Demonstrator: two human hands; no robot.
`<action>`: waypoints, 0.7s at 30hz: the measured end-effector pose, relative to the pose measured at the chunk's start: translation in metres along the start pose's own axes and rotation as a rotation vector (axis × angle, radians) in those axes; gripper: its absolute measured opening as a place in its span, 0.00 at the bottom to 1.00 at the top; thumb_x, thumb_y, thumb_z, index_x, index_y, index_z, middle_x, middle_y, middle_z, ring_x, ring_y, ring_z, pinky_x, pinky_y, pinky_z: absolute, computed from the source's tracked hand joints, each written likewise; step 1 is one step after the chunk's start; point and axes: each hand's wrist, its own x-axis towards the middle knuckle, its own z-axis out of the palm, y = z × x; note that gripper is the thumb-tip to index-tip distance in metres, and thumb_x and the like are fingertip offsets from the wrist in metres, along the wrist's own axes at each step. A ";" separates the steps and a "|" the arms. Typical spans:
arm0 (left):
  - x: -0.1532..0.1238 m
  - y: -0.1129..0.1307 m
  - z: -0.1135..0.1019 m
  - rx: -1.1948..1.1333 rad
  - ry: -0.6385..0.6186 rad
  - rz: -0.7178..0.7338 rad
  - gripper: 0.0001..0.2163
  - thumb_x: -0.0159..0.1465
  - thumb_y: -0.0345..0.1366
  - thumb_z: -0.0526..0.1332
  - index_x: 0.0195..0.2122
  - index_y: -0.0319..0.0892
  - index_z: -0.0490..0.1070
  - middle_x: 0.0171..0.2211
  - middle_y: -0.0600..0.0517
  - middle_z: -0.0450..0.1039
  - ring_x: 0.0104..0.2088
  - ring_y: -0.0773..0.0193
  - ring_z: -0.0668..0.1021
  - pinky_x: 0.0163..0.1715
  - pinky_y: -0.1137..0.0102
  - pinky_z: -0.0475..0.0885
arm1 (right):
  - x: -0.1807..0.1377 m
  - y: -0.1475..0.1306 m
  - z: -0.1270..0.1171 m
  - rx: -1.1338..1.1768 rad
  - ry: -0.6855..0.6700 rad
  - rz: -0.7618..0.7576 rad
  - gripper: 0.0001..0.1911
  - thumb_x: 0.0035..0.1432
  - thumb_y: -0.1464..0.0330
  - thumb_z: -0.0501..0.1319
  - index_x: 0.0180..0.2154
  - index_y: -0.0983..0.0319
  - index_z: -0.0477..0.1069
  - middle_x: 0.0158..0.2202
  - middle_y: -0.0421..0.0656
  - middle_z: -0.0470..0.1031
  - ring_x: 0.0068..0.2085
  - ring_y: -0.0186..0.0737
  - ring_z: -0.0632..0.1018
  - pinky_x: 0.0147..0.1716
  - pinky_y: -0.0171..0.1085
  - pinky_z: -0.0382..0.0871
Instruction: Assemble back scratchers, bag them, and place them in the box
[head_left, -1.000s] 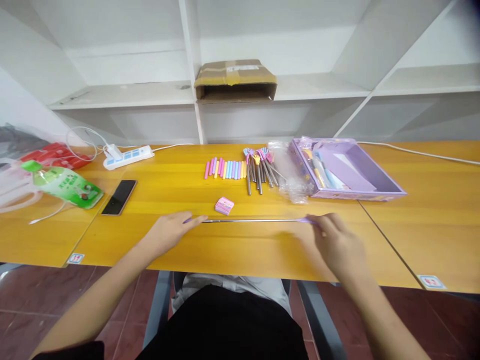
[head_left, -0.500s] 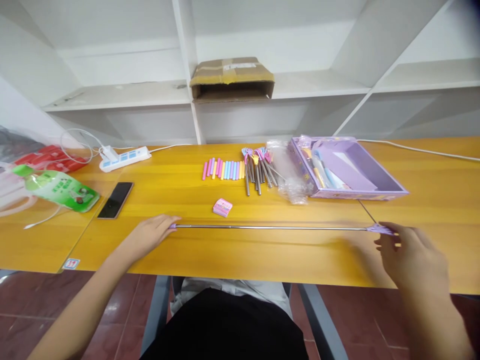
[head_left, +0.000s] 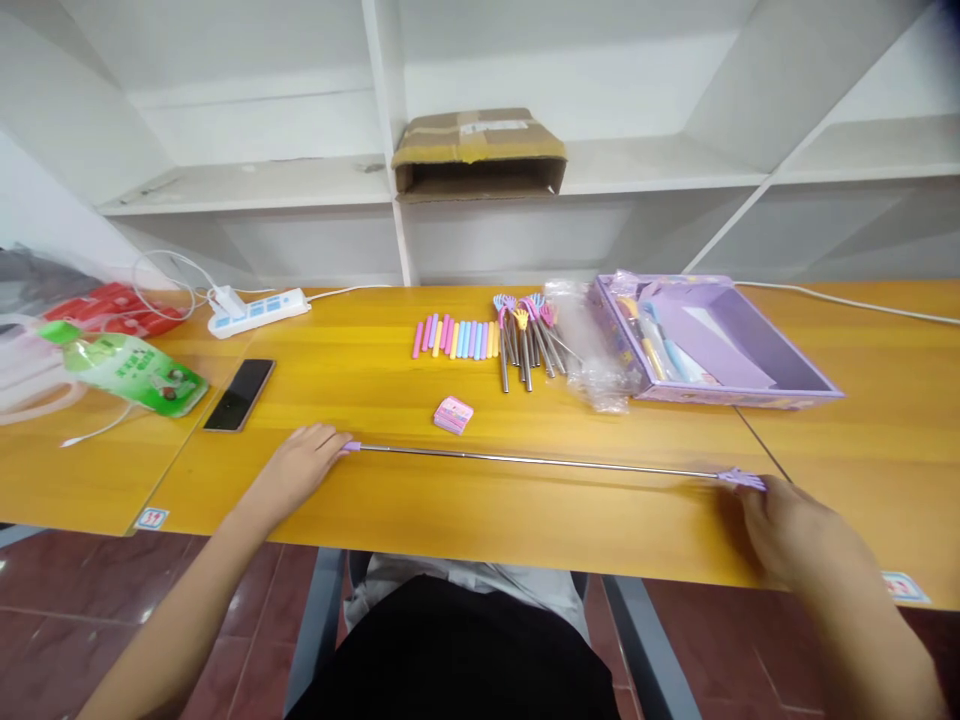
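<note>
A telescopic back scratcher (head_left: 536, 461) with a thin metal rod stretches out lengthwise, low over the front of the table. My left hand (head_left: 304, 468) is closed around its light purple handle end, with a short piece showing past the fingers. At the other end, the purple hand-shaped head (head_left: 742, 479) meets the fingers of my right hand (head_left: 799, 530), which are curled at its tips and partly hidden. Behind the rod lies a small stack of pink cards (head_left: 454, 414). Several shorter back scratchers (head_left: 525, 345) lie bunched beside a row of coloured sticks (head_left: 455, 339).
A purple open box (head_left: 757, 398) holding packaged items stands right of crumpled clear plastic (head_left: 596, 375). On the left are a phone (head_left: 240, 395), a green-capped bottle (head_left: 135, 372) and a power strip (head_left: 259, 313). A cardboard box (head_left: 480, 140) sits on the shelf.
My right hand and the scratcher's head have come down and slightly left, nearer the table's front edge, so the rod now slants. My left hand still grips the handle. The view has shifted slightly.
</note>
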 end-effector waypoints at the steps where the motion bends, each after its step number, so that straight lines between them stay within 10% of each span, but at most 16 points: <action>1: -0.001 -0.001 0.002 -0.021 0.003 -0.002 0.19 0.82 0.43 0.48 0.53 0.40 0.77 0.44 0.44 0.81 0.44 0.53 0.81 0.48 0.57 0.75 | 0.000 -0.001 0.000 0.036 -0.062 0.026 0.15 0.64 0.64 0.60 0.25 0.53 0.61 0.25 0.50 0.70 0.25 0.46 0.72 0.31 0.47 0.62; 13: -0.015 0.004 0.005 -0.231 0.045 0.014 0.19 0.81 0.45 0.51 0.54 0.41 0.79 0.45 0.47 0.83 0.44 0.57 0.84 0.47 0.62 0.79 | -0.005 -0.017 0.003 0.041 -0.123 0.098 0.13 0.65 0.60 0.57 0.27 0.53 0.62 0.30 0.52 0.75 0.26 0.49 0.72 0.31 0.48 0.61; 21: 0.012 0.070 0.007 -0.232 0.065 0.004 0.15 0.81 0.42 0.52 0.53 0.41 0.77 0.43 0.48 0.83 0.41 0.60 0.84 0.41 0.67 0.77 | -0.024 -0.113 0.008 -0.137 -0.156 -0.177 0.14 0.73 0.61 0.53 0.36 0.60 0.69 0.35 0.49 0.80 0.25 0.41 0.74 0.27 0.39 0.54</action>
